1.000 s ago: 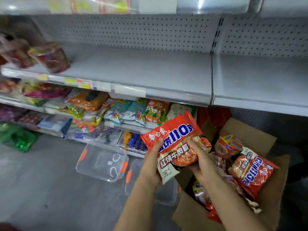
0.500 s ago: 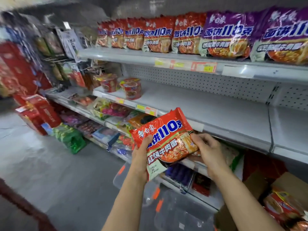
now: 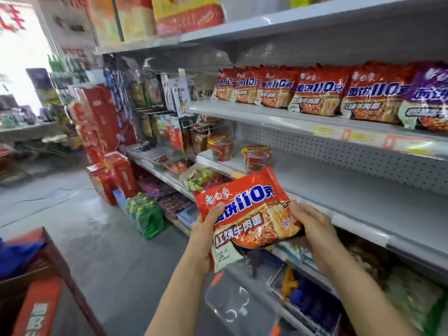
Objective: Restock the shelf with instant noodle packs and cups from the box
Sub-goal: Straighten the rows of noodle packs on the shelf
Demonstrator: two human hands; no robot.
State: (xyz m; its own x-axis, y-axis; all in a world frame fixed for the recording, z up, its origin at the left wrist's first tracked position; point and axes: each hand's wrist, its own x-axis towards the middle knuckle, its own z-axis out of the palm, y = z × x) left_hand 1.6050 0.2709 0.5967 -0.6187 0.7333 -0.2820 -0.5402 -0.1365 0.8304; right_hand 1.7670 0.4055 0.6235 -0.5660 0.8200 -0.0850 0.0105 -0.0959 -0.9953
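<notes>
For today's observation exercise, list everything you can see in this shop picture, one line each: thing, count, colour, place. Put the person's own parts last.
Held noodle pack: one, red-orange, in both hands in front of the shelves.
Shelved red noodle packs: about five, red, upper shelf in a row.
Purple noodle pack: one in view, purple, right end of that row.
Noodle cups: two, red, left end of the middle shelf.
Red gift boxes: several, red, stacked on the floor at the aisle end.
Green bottle pack: one, green, on the floor.
Left hand: grips the pack's left edge.
Right hand: grips its right edge.
</notes>
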